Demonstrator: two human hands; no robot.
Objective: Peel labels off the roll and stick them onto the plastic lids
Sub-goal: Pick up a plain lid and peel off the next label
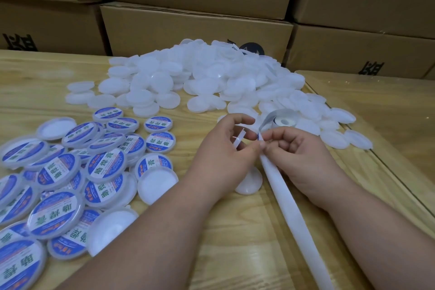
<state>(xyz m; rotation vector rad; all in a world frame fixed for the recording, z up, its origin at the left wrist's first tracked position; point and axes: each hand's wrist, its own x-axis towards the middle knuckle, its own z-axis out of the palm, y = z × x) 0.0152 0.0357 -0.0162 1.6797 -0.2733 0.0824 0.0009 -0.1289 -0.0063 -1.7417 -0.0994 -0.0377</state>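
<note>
While meeting at the middle of the pale wooden table, left hand and right hand almost touching at the fingertips. Left hand: fingers curled, holding a white plastic lid on edge between thumb and fingers. Right hand: thumb and forefinger pinching the edge of a blue label at the place where the strip bends; other fingers curled loosely.

Small white roll of labels just behind the hands, lying on the table among plain lids. From the pinching place, long white backing strip running down toward the near edge, passing under the right hand and between both forearms. One plain white round lid flat on the table, just under the left wrist, touching the strip side.

Big heap of plain translucent white lids behind, spreading to the right side. On the left, group of lids with blue and white round labels already on, some overlapping, a few turned upside down. Brown cardboard boxes with black print stacked along the back.
</note>
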